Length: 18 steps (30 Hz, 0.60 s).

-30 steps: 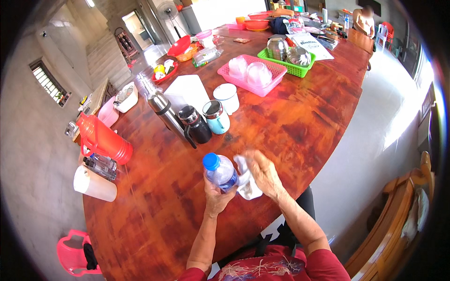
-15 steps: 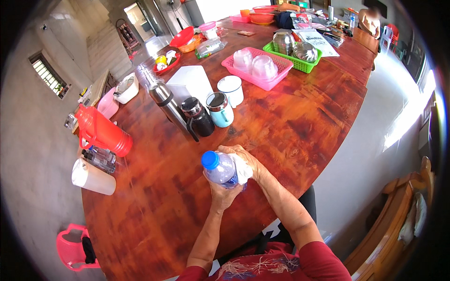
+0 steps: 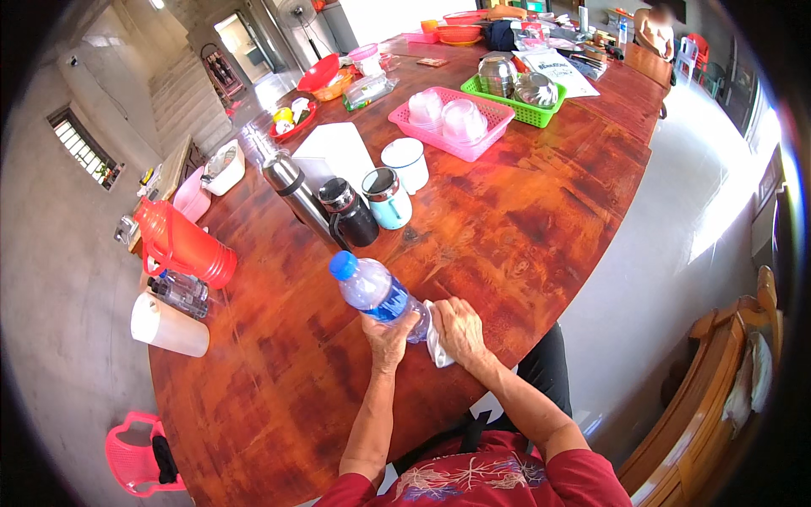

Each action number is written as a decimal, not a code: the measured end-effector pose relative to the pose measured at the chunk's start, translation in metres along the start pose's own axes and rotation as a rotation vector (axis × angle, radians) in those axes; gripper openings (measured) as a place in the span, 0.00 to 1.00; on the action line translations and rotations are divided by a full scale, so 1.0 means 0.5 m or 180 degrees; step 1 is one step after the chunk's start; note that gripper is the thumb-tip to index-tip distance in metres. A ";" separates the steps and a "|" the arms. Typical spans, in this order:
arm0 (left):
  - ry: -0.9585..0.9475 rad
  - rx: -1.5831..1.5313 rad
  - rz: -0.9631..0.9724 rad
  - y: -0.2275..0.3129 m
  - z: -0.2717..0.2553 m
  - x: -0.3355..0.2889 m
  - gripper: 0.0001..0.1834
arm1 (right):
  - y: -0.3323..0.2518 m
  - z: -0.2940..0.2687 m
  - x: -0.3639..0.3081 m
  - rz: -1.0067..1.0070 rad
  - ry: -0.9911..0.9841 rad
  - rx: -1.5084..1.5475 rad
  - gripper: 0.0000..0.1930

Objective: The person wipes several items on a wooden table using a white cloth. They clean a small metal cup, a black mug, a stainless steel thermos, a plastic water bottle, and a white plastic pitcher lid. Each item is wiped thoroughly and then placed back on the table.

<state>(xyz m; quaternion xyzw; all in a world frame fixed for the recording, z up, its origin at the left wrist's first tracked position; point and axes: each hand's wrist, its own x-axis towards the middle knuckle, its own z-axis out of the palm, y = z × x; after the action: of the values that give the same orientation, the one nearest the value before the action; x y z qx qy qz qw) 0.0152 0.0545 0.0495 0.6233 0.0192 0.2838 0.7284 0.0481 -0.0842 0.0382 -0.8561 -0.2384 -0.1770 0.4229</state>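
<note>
Our left hand [image 3: 389,340] grips a tilted bottle [image 3: 384,296], cap [image 3: 344,265] toward eleven o'clock; our right hand [image 3: 460,329] clasps cloth [image 3: 437,345] at its base. A slack hold could topple it into the black mug [image 3: 358,224] at twelve.

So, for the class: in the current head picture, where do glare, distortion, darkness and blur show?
Head view: glare whitens part of the pale floor at right; the bright patch at top is washed out; the window at left looks tilted, probably fisheye distortion; the corners go black; the far person's head is blurred; the bottle in the left hand has a clear outline.
</note>
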 end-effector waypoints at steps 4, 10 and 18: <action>-0.0082 -0.0647 -0.0107 -0.006 -0.018 0.011 0.34 | -0.032 -0.041 -0.003 0.0624 0.0008 0.1413 0.05; 0.0107 -0.0949 -0.0439 -0.036 -0.025 -0.005 0.27 | -0.148 -0.076 0.152 0.0015 0.0822 0.1643 0.08; -0.0253 -0.1219 -0.0248 -0.066 -0.057 -0.005 0.38 | -0.142 -0.028 0.047 -0.0584 -0.0160 0.0124 0.30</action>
<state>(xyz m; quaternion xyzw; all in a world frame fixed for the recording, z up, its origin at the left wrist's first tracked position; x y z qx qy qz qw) 0.0149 0.0770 0.0120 0.4830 -0.0399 0.2290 0.8442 0.0263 -0.0519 0.1038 -0.8265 -0.3297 -0.1889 0.4154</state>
